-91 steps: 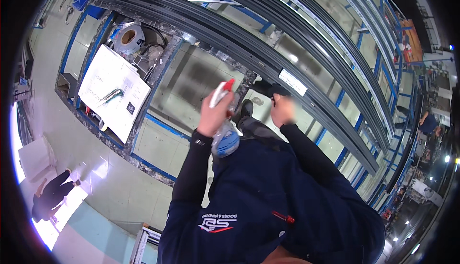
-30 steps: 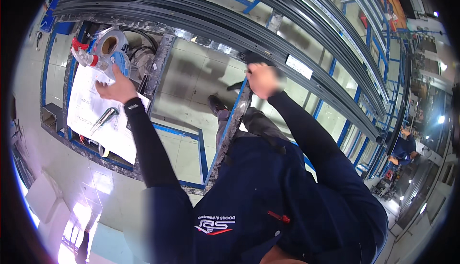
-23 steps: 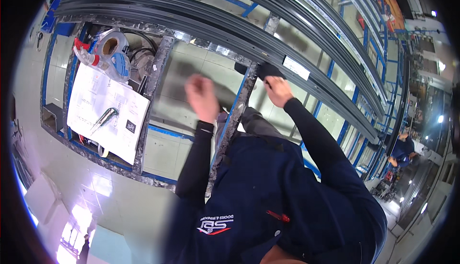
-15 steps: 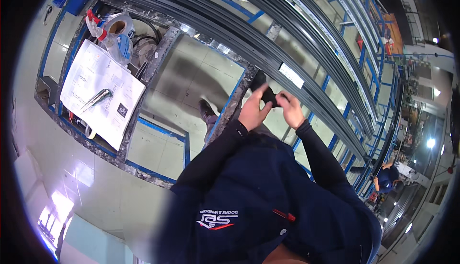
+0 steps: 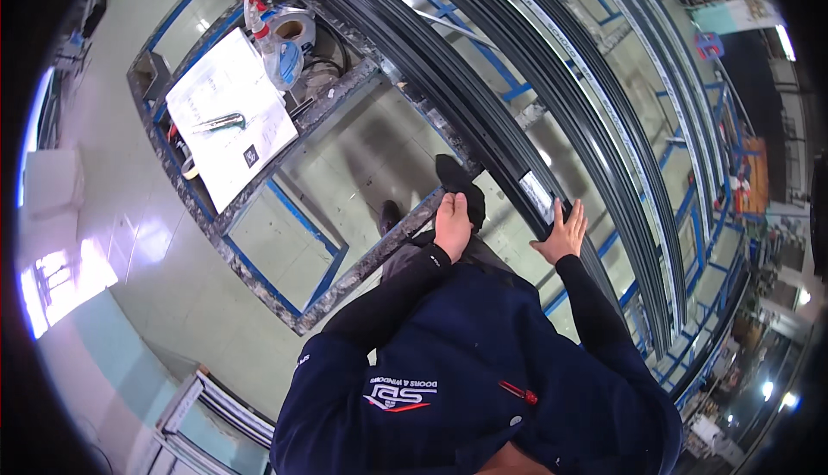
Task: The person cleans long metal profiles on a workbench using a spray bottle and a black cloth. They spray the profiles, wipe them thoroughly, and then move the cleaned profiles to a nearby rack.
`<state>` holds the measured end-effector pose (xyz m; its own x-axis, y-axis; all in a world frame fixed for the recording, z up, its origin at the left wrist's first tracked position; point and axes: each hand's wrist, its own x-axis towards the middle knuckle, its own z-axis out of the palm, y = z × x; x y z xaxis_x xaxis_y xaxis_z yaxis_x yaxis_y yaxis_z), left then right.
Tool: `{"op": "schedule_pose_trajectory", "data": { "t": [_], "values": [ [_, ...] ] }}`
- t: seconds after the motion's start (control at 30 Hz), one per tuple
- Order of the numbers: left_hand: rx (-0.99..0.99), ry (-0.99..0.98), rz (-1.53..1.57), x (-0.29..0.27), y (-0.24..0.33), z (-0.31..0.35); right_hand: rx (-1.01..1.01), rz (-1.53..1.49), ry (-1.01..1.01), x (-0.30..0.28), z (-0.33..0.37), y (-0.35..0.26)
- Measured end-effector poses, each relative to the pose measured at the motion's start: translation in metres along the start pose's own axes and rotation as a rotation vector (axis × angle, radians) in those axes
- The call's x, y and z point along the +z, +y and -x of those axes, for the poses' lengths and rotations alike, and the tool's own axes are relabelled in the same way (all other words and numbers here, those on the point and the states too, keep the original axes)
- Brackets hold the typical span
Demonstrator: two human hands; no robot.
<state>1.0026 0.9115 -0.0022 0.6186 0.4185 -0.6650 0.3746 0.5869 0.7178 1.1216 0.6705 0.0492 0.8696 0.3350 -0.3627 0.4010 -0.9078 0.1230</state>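
Note:
My left hand (image 5: 453, 227) is closed at the corner of the frame table, with its fingers curled round a soft black cloth-like piece (image 5: 470, 203). Whether that piece is a glove or a rag I cannot tell. My right hand (image 5: 564, 234) is spread, fingers apart, with nothing in it. It lies on or just over the nearest dark long profile (image 5: 509, 165), beside a white label (image 5: 536, 196) stuck there.
More long profiles (image 5: 586, 121) run on the blue-framed rack to the right. On the frame table (image 5: 341, 290) at left are paper sheets (image 5: 259, 143), a folding-knife-like tool (image 5: 220, 122), a spray bottle (image 5: 282, 59) and a tape roll (image 5: 293, 28). A shoe (image 5: 390, 215) shows below.
My hands, together at the black piece before, are now apart. The right has gone to the profile and spread; the left keeps the black piece. The whole view has turned.

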Motion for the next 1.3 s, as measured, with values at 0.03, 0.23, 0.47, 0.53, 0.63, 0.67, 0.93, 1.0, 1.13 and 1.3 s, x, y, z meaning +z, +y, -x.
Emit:
{"op": "schedule_pose_trajectory", "data": {
  "t": [0.03, 0.23, 0.47, 0.53, 0.63, 0.67, 0.93, 1.0, 1.13, 1.3],
  "values": [
    [0.000, 0.020, 0.009, 0.006, 0.005, 0.000, -0.037, -0.018, 0.108, 0.009, -0.004, 0.002],
    [0.179, 0.370, 0.306, 0.032, 0.024, -0.007, -0.157, -0.120, -0.004, -0.002, -0.013, 0.028],
    [0.581, 0.550, 0.234, 0.087, 0.137, -0.046, -0.291, -0.332, -0.226, -0.026, -0.044, 0.081],
    [0.848, 0.640, -0.042, 0.076, 0.163, -0.095, -0.303, -0.347, -0.244, -0.033, -0.045, 0.080],
    [0.755, 0.696, -0.176, 0.074, 0.185, -0.151, -0.362, -0.414, -0.307, -0.034, -0.058, 0.091],
    [0.682, 0.740, -0.308, 0.075, 0.184, -0.162, -0.394, -0.471, -0.355, -0.037, -0.066, 0.097],
    [0.299, 0.875, -0.692, 0.118, 0.182, -0.164, -0.374, -0.515, -0.415, -0.048, -0.072, 0.105],
    [0.286, 0.857, -0.782, 0.114, 0.173, -0.164, -0.397, -0.497, -0.375, -0.046, -0.073, 0.106],
    [0.384, 0.802, -0.829, 0.146, 0.120, -0.138, -0.412, -0.548, -0.501, -0.052, -0.088, 0.114],
    [0.428, 0.666, -0.820, 0.181, 0.069, -0.082, -0.420, -0.513, -0.464, -0.051, -0.089, 0.111]
  ]
}}
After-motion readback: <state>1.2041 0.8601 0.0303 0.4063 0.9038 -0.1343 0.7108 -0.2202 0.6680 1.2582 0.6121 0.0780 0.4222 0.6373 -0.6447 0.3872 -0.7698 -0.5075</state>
